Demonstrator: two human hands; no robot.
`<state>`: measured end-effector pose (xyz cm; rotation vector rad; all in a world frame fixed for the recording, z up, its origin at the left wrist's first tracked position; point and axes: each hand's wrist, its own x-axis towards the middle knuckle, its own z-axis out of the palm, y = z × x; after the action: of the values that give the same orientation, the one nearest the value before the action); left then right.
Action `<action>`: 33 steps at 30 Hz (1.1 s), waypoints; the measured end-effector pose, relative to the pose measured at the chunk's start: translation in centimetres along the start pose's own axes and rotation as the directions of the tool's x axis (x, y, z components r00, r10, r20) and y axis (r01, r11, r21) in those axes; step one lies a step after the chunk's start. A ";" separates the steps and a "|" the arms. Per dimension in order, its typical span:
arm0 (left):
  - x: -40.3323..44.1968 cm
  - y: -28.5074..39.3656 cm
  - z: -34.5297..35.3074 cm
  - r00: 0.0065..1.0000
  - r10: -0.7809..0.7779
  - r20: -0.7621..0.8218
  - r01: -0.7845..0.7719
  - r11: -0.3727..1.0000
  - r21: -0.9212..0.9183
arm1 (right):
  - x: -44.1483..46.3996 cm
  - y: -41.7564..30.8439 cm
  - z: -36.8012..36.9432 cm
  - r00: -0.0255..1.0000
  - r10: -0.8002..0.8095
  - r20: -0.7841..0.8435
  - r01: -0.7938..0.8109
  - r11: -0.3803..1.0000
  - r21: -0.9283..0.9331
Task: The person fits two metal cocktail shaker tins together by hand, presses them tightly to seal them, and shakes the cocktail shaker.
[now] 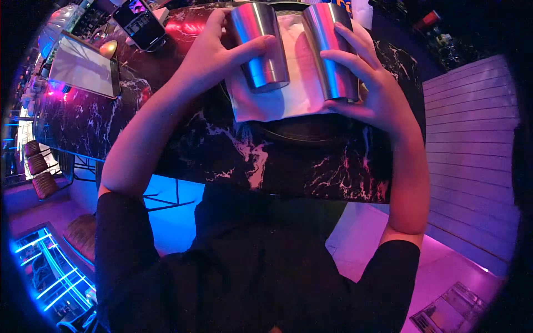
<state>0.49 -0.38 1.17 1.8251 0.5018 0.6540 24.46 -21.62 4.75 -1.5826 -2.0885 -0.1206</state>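
Left hand (pixel 220 54) holds a steel cup (pixel 270 69) at 12 o'clock; right hand (pixel 378 91), another cup (pixel 330 61) at 1; steady grips prevent knocking.

From here I can't make out one word, brand or number, just some orange marks (pixel 345 5) cut off beyond the dark marbled table (pixel 255 164) and a phone screen (pixel 137 21) too small to read

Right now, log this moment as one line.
left hand: on left metal cup | right hand: on right metal cup | white cloth: behind both cups, on round tray
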 end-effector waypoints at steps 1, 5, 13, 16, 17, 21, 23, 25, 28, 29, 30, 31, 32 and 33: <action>-0.1 0.0 0.0 1.000 -0.001 0.000 0.001 1.000 -0.001 | -0.1 0.1 0.0 1.000 0.001 0.002 -0.001 1.000 0.001; -0.3 0.4 0.4 0.998 0.068 -0.017 -0.067 0.996 0.060 | -0.3 0.3 -0.5 0.999 0.039 -0.005 -0.039 0.995 0.093; -1.0 3.6 -0.5 0.980 0.162 0.117 -0.193 0.921 0.340 | -1.2 2.3 -1.4 0.967 0.151 -0.204 -0.126 0.984 0.129; 0.1 2.1 -1.3 0.925 0.311 0.220 -0.381 0.778 0.500 | -1.1 2.9 -1.6 0.953 0.112 -0.283 -0.082 0.990 0.115; 0.4 2.0 -1.5 0.895 0.356 0.267 -0.445 0.725 0.525 | -1.3 3.4 -1.4 0.950 0.112 -0.291 -0.076 0.988 0.132; -0.3 3.0 -1.0 0.868 0.323 0.377 -0.497 0.563 0.660 | -1.0 2.8 -1.3 0.951 0.113 -0.287 -0.066 0.984 0.168; -1.0 4.1 -0.5 0.865 0.307 0.398 -0.502 0.530 0.683 | -0.7 2.0 -1.8 0.972 0.070 -0.223 -0.033 0.986 0.164; -1.2 4.2 -0.4 0.861 0.290 0.418 -0.509 0.496 0.704 | -0.7 1.7 -1.9 0.987 0.027 -0.158 -0.001 0.987 0.160; -1.2 3.9 -0.5 0.800 0.381 0.463 -0.598 0.453 0.661 | -0.7 1.8 -1.6 0.993 0.009 -0.118 0.010 0.986 0.164; -1.2 4.0 -0.5 0.790 0.382 0.479 -0.612 0.450 0.650 | -0.7 2.0 -1.6 0.992 0.001 -0.130 0.018 0.989 0.144; -1.2 4.0 -0.6 0.781 0.382 0.495 -0.625 0.448 0.640 | -0.7 2.1 -1.6 0.990 -0.008 -0.140 0.026 0.992 0.123; -1.1 4.0 -0.7 0.782 0.381 0.494 -0.623 0.450 0.640 | -0.7 2.2 -1.8 0.990 -0.009 -0.139 0.026 0.992 0.124; -1.1 4.1 -0.8 0.783 0.368 0.501 -0.622 0.450 0.641 | -0.8 2.2 -2.1 0.989 0.023 -0.148 -0.003 0.990 0.138; -1.1 4.1 -0.8 0.784 0.356 0.508 -0.620 0.450 0.643 | -1.0 2.3 -2.3 0.986 0.055 -0.156 -0.031 0.988 0.151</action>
<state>-0.71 -1.83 5.06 2.9551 -0.0260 0.5388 27.54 -22.61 5.82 -1.4786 -1.8936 -0.0729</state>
